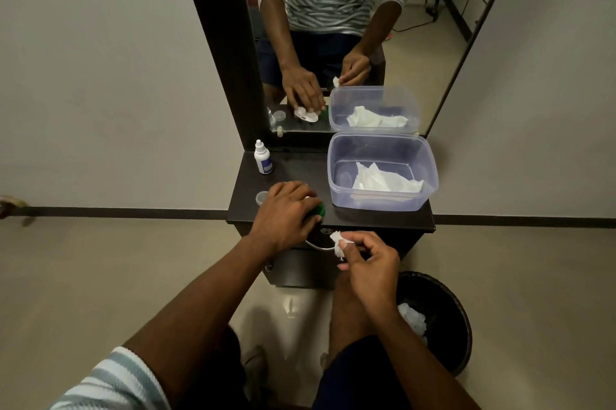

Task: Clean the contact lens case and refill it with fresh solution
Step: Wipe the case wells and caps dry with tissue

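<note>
Right hand (365, 264) pinching tissue (337, 244), dark shelf (300, 173), mirror (433, 26)

A dark shelf (293, 173) below the mirror carries a white dropper bottle (263, 158), a clear tub (381, 173), a small clear cap (262, 198) and what seems a green-lidded lens case (318, 209)

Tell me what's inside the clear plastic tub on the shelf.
The tub holds crumpled white tissue lying on its floor toward the right. The rest of the floor shows through bare. Anything beneath the tissue is covered and can't be seen.
</note>
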